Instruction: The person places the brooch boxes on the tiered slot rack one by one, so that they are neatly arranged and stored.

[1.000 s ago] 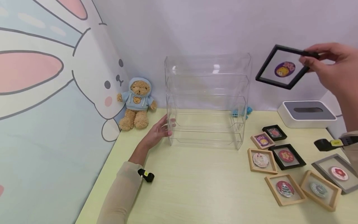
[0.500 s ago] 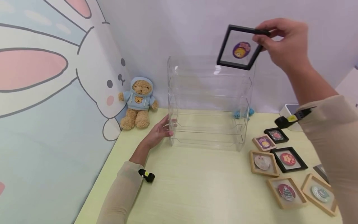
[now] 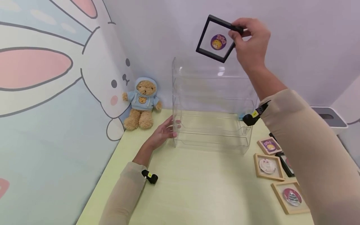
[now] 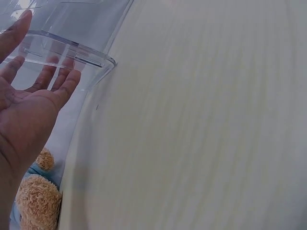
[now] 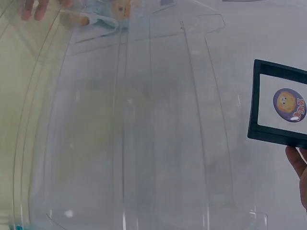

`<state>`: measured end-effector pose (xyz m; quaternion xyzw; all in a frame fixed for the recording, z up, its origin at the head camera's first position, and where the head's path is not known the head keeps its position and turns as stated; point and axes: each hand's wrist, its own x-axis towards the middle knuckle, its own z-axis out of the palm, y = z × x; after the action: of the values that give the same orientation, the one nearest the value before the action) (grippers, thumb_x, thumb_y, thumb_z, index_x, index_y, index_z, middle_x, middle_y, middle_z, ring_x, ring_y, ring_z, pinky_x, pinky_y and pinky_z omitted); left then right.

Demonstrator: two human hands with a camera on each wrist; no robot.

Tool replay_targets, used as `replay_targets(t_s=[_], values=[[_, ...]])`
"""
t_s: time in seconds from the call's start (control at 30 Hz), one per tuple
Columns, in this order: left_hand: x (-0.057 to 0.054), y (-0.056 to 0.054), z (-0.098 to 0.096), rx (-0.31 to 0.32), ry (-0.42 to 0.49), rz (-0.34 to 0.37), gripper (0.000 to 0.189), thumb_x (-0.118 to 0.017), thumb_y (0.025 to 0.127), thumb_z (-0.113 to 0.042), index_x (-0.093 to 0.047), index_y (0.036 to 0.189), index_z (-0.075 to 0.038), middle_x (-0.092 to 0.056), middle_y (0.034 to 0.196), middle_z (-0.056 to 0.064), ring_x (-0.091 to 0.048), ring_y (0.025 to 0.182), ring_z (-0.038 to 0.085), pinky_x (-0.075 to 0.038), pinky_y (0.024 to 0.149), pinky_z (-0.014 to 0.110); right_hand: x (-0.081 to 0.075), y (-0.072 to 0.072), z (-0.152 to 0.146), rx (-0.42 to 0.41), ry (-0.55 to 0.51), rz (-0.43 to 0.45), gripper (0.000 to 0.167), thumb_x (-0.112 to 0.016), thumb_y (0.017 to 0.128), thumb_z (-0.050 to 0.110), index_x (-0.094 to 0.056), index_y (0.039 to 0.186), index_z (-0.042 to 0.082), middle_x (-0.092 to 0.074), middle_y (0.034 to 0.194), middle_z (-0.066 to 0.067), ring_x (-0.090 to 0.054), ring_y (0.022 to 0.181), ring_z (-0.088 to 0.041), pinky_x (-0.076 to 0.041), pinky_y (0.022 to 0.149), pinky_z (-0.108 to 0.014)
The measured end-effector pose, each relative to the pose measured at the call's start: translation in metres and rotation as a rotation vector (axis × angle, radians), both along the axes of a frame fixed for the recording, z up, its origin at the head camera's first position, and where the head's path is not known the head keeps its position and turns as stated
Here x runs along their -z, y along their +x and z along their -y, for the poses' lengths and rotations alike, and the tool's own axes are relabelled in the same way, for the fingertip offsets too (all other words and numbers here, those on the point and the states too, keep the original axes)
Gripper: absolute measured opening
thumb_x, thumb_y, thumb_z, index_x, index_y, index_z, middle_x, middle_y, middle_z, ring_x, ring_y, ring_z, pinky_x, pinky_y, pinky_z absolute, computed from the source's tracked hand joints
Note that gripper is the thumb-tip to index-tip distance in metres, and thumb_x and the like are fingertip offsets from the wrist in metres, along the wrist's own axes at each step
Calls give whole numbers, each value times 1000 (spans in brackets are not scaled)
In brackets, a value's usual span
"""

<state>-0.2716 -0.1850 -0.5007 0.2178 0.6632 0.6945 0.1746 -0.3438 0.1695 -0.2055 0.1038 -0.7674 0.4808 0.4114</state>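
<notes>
My right hand (image 3: 253, 42) pinches a black display frame (image 3: 216, 55) by its upper corner, thumb in front. A round purple badge (image 3: 218, 42) with a yellow bear shows through its clear middle. In the head view the frame is above the top of a clear acrylic rack (image 3: 212, 135) with several tiers; the right wrist view shows it beside the tiers. My left hand (image 3: 163, 133) is at the rack's lower left side, fingers spread and loosely bent against the clear side panel. In the left wrist view the fingers (image 4: 67, 88) reach the rack's lower edge.
A teddy bear (image 3: 143, 100) in a blue hoodie sits left of the rack. On the right lie several framed badges, among them a wooden frame (image 3: 256, 168), partly behind my right sleeve (image 3: 306, 134). A tissue box (image 3: 341, 122) stands at the back right.
My right hand has carried the black frame leftward and upward, from the right side to above the rack. My left hand has stayed at the rack's side.
</notes>
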Motion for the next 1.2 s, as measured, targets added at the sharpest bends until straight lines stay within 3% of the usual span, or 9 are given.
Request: replay_targets(t_s=[0.13, 0.4, 0.53, 0.7, 0.87, 1.07, 1.2], values=[[0, -2, -5, -1, 2, -8, 96, -62, 102, 9, -16, 180, -25, -36, 176, 25, -36, 160, 52, -53, 108, 28, 13, -10, 8, -29, 33, -75, 19, -77, 105, 18, -84, 117, 5, -77, 111, 4, -63, 104, 4, -55, 93, -18], [-2, 0, -6, 11, -4, -3, 97, -63, 103, 9, -15, 180, -26, -35, 176, 24, -35, 161, 50, -53, 109, 28, 30, -13, 21, -67, 170, -42, 20, -77, 105, 20, -84, 119, 8, -81, 117, -6, -69, 108, -9, -55, 92, -17], [-4, 1, -4, 5, -6, -11, 96, -63, 103, 9, -16, 180, -25, -36, 176, 24, -36, 160, 51, -54, 107, 27, 29, -14, 28, -100, 252, -28, 21, -77, 106, 19, -84, 122, 8, -79, 117, -11, -73, 111, -20, -58, 96, -24], [-3, 2, -2, 2, -1, -21, 95, -63, 103, 9, -17, 180, -25, -36, 174, 26, -37, 159, 51, -54, 108, 27, 25, -12, 38, -125, 328, 37, 23, -74, 107, 17, -83, 126, 8, -76, 121, -14, -74, 112, -24, -59, 101, -31], [-1, 3, -2, 1, 1, -12, 95, -62, 102, 9, -18, 180, -25, -37, 174, 25, -37, 159, 50, -53, 109, 27, 25, -11, 42, -137, 329, 67, 22, -74, 107, 16, -85, 125, 9, -72, 121, -11, -73, 110, -22, -57, 99, -24], [-1, 2, -3, 5, 20, -16, 94, -61, 103, 10, -17, 180, -22, -35, 174, 27, -36, 159, 51, -54, 107, 27, 23, -13, 44, -164, 313, 78, 23, -74, 107, 15, -85, 127, 11, -68, 121, -11, -71, 113, -25, -59, 106, -38], [0, 1, -5, 10, 22, -14, 94, -62, 103, 10, -17, 180, -20, -34, 175, 29, -36, 159, 52, -55, 106, 27, 23, -13, 42, -172, 329, 116, 29, -74, 107, 17, -81, 136, 15, -69, 128, -12, -73, 118, -24, -58, 102, -33]])
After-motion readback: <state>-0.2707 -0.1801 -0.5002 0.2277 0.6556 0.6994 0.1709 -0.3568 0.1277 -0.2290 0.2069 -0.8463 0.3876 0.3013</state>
